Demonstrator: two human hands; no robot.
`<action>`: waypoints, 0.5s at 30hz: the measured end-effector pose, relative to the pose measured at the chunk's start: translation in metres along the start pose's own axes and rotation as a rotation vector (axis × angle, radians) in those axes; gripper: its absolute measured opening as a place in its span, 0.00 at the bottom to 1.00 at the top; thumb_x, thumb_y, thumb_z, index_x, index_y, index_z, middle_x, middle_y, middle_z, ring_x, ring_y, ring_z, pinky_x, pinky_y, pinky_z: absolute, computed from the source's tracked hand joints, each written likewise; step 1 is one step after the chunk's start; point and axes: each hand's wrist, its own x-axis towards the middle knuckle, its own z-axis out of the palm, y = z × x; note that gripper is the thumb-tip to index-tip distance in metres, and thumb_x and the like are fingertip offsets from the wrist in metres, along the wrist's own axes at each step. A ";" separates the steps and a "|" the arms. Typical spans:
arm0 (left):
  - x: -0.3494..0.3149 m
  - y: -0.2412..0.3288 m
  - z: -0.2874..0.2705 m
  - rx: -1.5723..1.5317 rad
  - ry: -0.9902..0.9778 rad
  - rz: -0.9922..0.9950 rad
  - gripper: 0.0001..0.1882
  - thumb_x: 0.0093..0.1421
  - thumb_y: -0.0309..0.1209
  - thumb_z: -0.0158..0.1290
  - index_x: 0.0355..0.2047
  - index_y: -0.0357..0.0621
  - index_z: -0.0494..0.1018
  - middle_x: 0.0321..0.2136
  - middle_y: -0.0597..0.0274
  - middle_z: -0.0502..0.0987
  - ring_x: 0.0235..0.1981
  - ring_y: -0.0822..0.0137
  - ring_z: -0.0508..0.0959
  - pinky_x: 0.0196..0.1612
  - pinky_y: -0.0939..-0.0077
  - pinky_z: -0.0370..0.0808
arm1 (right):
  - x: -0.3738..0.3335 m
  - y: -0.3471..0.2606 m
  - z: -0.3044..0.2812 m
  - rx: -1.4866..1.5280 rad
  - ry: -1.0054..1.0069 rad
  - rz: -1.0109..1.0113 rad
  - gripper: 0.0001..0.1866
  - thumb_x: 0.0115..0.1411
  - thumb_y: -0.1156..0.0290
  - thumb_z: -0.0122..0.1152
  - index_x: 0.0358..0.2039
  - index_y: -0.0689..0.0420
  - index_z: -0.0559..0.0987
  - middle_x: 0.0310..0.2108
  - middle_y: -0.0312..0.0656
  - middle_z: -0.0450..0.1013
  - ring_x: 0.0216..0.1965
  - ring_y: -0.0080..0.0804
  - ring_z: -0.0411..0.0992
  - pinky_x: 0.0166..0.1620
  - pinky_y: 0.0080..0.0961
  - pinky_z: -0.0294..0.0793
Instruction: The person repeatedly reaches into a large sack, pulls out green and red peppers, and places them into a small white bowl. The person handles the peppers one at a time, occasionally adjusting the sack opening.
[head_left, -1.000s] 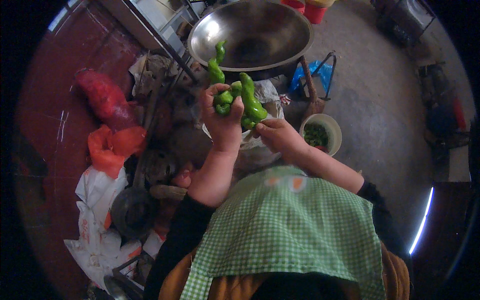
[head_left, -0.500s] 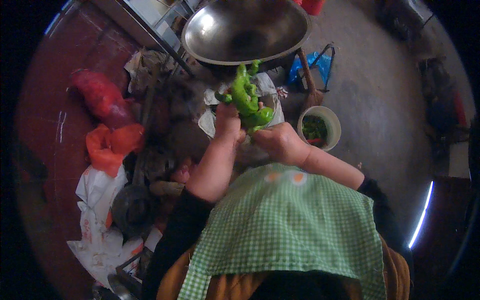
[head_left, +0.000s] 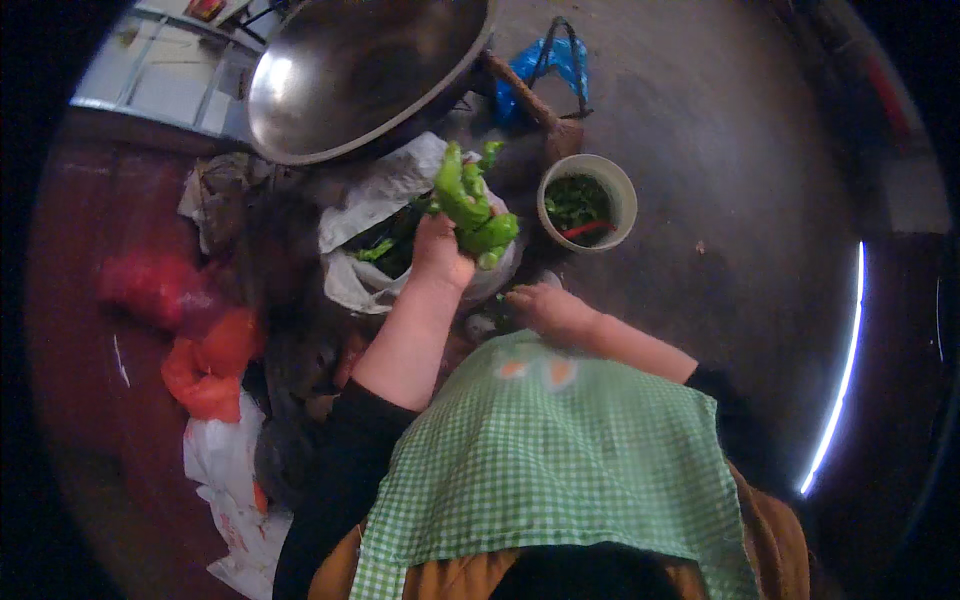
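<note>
A bunch of bright green peppers (head_left: pixel 468 195) is gripped in my left hand (head_left: pixel 441 256), its fingers wrapped round them. Below that hand a white sack (head_left: pixel 352 282) lies rolled back, with more green peppers (head_left: pixel 378 250) in its shadowed mouth. My right hand (head_left: pixel 553 312) is apart from the bunch, low in front of my apron, with its fingers drawn together. A small greenish bit shows at the fingertips, too small to name. Just beyond stands a cream bucket (head_left: pixel 627 200) holding green scraps (head_left: pixel 577 203) and a strip of red (head_left: pixel 588 229).
A large, shallow metal pan (head_left: pixel 350 70) stands ahead on the left. Past the bucket are a wooden-handled tool (head_left: pixel 525 98) and a blue plastic bag (head_left: pixel 565 65). Red net bags (head_left: pixel 150 285), an orange bag (head_left: pixel 215 360) and white sacking (head_left: pixel 222 470) lie to my left.
My right hand has come away from the peppers and moved down toward my apron. My left hand keeps the bunch. The view has swung right, showing more of the sack.
</note>
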 end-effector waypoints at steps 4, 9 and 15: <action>0.047 -0.067 0.029 -0.040 -0.092 -0.240 0.24 0.56 0.32 0.57 0.52 0.42 0.67 0.43 0.55 0.73 0.41 0.55 0.77 0.46 0.55 0.77 | -0.038 0.024 0.008 0.143 -0.120 0.150 0.22 0.57 0.62 0.58 0.51 0.59 0.73 0.47 0.48 0.73 0.46 0.48 0.72 0.47 0.40 0.74; 0.114 -0.126 0.042 0.104 0.076 -0.524 0.32 0.52 0.42 0.59 0.55 0.45 0.64 0.56 0.53 0.65 0.56 0.53 0.66 0.60 0.43 0.62 | -0.063 0.053 0.013 0.188 -0.068 0.179 0.22 0.57 0.64 0.58 0.51 0.59 0.73 0.46 0.47 0.73 0.46 0.46 0.73 0.47 0.38 0.74; 0.139 -0.109 -0.062 0.337 0.402 -0.153 0.15 0.55 0.21 0.53 0.44 0.42 0.70 0.44 0.58 0.72 0.45 0.63 0.73 0.43 0.65 0.73 | -0.056 0.076 0.027 0.535 -0.124 0.311 0.19 0.56 0.67 0.57 0.48 0.58 0.74 0.43 0.50 0.73 0.41 0.48 0.74 0.44 0.40 0.74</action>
